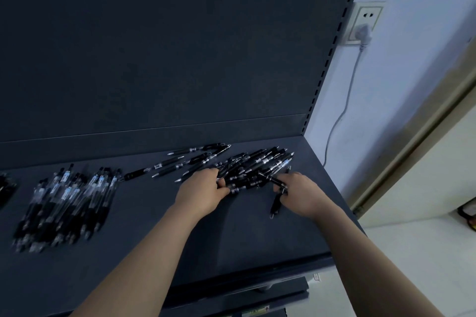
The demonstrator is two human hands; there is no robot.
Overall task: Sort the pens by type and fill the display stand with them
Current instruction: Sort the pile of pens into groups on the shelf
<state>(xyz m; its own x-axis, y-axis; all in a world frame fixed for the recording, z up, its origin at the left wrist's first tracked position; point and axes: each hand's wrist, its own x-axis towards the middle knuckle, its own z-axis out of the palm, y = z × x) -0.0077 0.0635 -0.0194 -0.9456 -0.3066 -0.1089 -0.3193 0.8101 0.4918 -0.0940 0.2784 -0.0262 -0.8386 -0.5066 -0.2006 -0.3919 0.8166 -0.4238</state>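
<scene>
A loose heap of black pens lies at the right of the dark shelf of the display stand. My left hand is at the heap's near left edge, its fingers curled round a pen there. My right hand is at the heap's near right edge and pinches a black pen, with another black pen under its fingers. A sorted pile of clear-barrelled pens lies in rows at the left. Several black pens lie scattered behind my left hand.
The stand's dark back panel rises behind the shelf, with a slotted upright at its right edge. A wall socket with a plug and white cable sits on the wall to the right. More dark pens show at the far left edge.
</scene>
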